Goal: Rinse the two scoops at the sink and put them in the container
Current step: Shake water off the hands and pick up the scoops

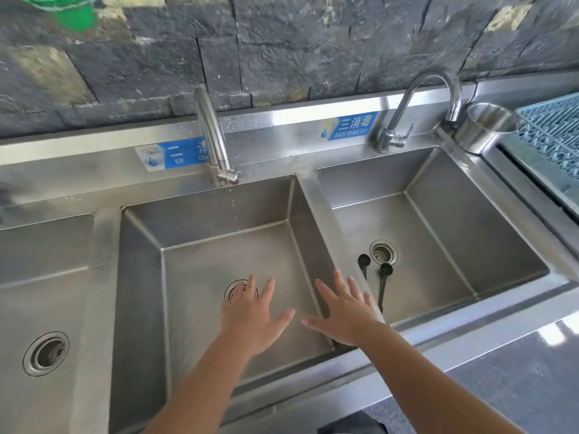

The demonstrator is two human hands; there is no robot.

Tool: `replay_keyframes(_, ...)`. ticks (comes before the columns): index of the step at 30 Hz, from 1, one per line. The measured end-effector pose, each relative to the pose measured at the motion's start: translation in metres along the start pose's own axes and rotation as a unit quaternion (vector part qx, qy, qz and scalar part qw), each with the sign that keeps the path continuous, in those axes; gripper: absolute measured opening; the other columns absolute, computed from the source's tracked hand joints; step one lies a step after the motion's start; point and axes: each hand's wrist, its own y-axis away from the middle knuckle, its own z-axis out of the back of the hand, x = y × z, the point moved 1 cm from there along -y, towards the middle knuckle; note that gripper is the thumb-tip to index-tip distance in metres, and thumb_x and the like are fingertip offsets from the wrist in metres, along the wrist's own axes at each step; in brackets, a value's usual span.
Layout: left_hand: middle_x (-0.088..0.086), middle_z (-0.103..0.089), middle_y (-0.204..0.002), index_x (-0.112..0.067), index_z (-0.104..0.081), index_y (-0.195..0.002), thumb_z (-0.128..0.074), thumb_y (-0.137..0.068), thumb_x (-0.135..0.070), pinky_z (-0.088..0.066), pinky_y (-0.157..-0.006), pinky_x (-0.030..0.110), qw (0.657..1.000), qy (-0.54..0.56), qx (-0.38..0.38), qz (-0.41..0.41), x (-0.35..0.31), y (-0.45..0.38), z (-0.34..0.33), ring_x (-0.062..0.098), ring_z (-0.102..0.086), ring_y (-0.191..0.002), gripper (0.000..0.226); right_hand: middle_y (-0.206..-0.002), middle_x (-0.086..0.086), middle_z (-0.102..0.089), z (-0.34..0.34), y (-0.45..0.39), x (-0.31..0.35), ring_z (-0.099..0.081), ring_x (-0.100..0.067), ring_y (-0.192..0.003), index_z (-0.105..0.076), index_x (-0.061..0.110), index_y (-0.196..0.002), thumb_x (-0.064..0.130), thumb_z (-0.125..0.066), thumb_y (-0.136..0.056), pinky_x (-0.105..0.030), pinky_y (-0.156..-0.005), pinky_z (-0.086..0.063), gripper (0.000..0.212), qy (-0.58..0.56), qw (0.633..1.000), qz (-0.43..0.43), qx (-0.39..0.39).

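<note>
Two small dark scoops lie on the floor of the right basin (454,233), beside its drain: one scoop (364,261) to the left, the other scoop (384,275) just right of it with its long handle pointing toward me. My right hand (344,311) hovers flat with spread fingers over the divider between the middle and right basins, just left of the scoops and holding nothing. Over the middle basin (219,264), my left hand (250,314) is also flat, spread and empty. A round steel container (482,130) stands on the rim at the back right.
A curved faucet (438,86) rises behind the right basin and a straight faucet (213,133) behind the middle one. A third basin (40,277) is at the left. A blue plastic rack (554,130) lies at the far right. A dark stone wall is behind.
</note>
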Motion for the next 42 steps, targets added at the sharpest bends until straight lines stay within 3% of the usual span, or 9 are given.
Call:
replay_keyframes(5, 0.006, -0.012, -0.163, -0.038, -0.011, -0.150, -0.011, -0.068, -0.087, -0.027, -0.112, 0.051, 1.000, -0.006, 0.009, -0.001, -0.056, -0.025, 0.004, 0.032, -0.016, -0.146, 0.095, -0.164, 0.002, 0.023, 0.011, -0.012, -0.052, 0.016, -0.032, -0.151, 0.005, 0.043, -0.153, 0.089, -0.030, -0.070, -0.058, -0.118, -0.001, 0.102, -0.019, 1.000, -0.008, -0.001)
replay_keyframes(14, 0.008, -0.005, -0.164, -0.036, -0.006, -0.151, -0.016, -0.074, -0.082, -0.017, -0.118, 0.051, 0.998, 0.039, 0.029, -0.050, -0.204, -0.078, -0.001, 0.031, -0.002, -0.149, 0.091, -0.166, 0.000, 0.016, 0.035, -0.043, -0.179, 0.007, -0.032, -0.152, 0.006, 0.041, -0.154, 0.088, -0.027, -0.071, -0.057, -0.119, -0.009, 0.101, -0.048, 0.998, -0.030, 0.012)
replay_keyframes(23, 0.003, 0.001, -0.164, -0.037, -0.001, -0.151, -0.026, -0.082, -0.075, -0.011, -0.117, 0.050, 0.990, 0.057, 0.102, -0.075, -0.301, -0.142, -0.044, 0.028, 0.005, -0.150, 0.083, -0.167, 0.000, 0.011, 0.044, -0.085, -0.261, 0.002, -0.034, -0.152, -0.001, 0.044, -0.152, 0.065, -0.039, -0.077, -0.061, -0.117, -0.013, 0.086, -0.106, 0.992, -0.051, 0.036)
replay_keyframes(28, 0.012, -0.011, -0.162, -0.027, -0.009, -0.153, -0.038, -0.088, -0.060, -0.015, -0.117, 0.052, 0.984, 0.054, 0.162, -0.054, -0.321, -0.184, -0.084, 0.035, -0.006, -0.148, 0.078, -0.167, 0.002, 0.012, 0.022, -0.130, -0.281, -0.001, -0.033, -0.152, 0.004, 0.040, -0.153, 0.047, -0.046, -0.086, -0.062, -0.116, -0.017, 0.084, -0.127, 0.984, -0.085, 0.094)
replay_keyframes(33, 0.013, -0.036, -0.150, -0.020, -0.024, -0.149, -0.047, -0.089, -0.048, -0.028, -0.111, 0.050, 0.975, 0.083, 0.206, 0.010, -0.322, -0.220, -0.131, 0.035, -0.029, -0.139, 0.070, -0.162, -0.010, -0.012, -0.010, -0.173, -0.288, -0.027, -0.041, -0.142, -0.017, 0.027, -0.152, 0.037, -0.053, -0.088, -0.059, -0.110, -0.034, 0.074, -0.159, 0.972, -0.119, 0.128)
replay_keyframes(36, 0.009, -0.046, -0.141, -0.021, -0.031, -0.144, -0.050, -0.086, -0.050, -0.039, -0.105, 0.051, 0.961, 0.122, 0.238, 0.070, -0.320, -0.238, -0.159, 0.033, -0.041, -0.130, 0.068, -0.145, -0.015, -0.039, -0.031, -0.193, -0.292, -0.048, -0.037, -0.125, -0.036, 0.016, -0.142, 0.039, -0.053, -0.086, -0.051, -0.104, -0.043, 0.062, -0.223, 0.952, -0.157, 0.138)
replay_keyframes(40, 0.013, -0.049, -0.139, -0.016, -0.027, -0.144, -0.057, -0.082, -0.038, -0.043, -0.101, 0.051, 0.947, 0.184, 0.229, 0.127, -0.319, -0.256, -0.192, 0.036, -0.047, -0.125, 0.072, -0.115, -0.012, -0.063, -0.056, -0.211, -0.302, -0.060, -0.031, -0.108, -0.053, 0.010, -0.123, 0.043, -0.060, -0.081, -0.041, -0.095, -0.051, 0.054, -0.375, 0.885, -0.247, 0.126)
replay_keyframes(42, 0.016, -0.051, -0.133, -0.012, -0.034, -0.136, -0.058, -0.083, -0.031, -0.046, -0.097, 0.049, 0.950, 0.194, 0.201, 0.142, -0.318, -0.264, -0.205, 0.037, -0.050, -0.120, 0.061, -0.102, -0.008, -0.065, -0.064, -0.221, -0.305, -0.061, -0.029, -0.099, -0.055, 0.009, -0.120, 0.037, -0.065, -0.080, -0.036, -0.087, -0.051, 0.050, -0.424, 0.853, -0.284, 0.112)
